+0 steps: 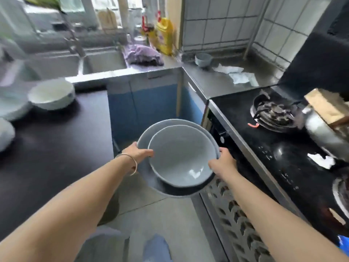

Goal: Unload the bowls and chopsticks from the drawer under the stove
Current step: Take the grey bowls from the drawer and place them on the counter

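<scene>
Two nested grey-blue bowls (179, 157) hang in mid-air in front of me, the smaller one inside the larger. My left hand (140, 153) grips their left rim and my right hand (222, 162) grips the right rim. Below and to the right, the perforated metal drawer (232, 208) under the stove stands pulled out. A white bowl (52, 93) and more white dishes (11, 106) rest on the dark counter at the left. No chopsticks show.
The black stove top (273, 129) with a burner lies to the right, with a steel pot (324, 133) on it. A small grey bowl (203, 59) and crumpled paper (239, 74) sit on the steel corner counter. The sink (102, 61) is at the back left.
</scene>
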